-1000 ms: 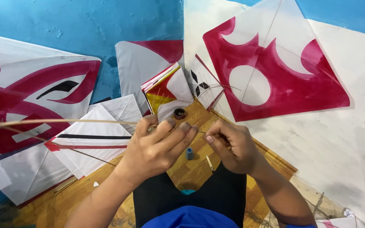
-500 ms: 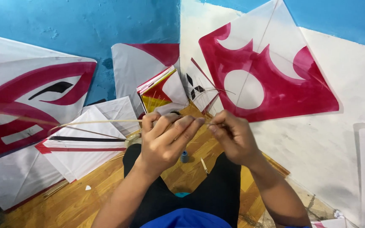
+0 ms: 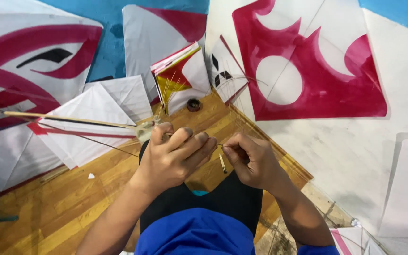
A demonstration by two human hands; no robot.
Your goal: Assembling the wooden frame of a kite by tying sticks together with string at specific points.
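left hand fingers curling round a thin bamboo stick running off toward 9 o'clock, right hand fingers pinching fine thread

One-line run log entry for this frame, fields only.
left hand: grips thin bamboo stick | right hand: pinches fine thread, end unclear | nearby: dark round pot on wooden floor; red-white kite
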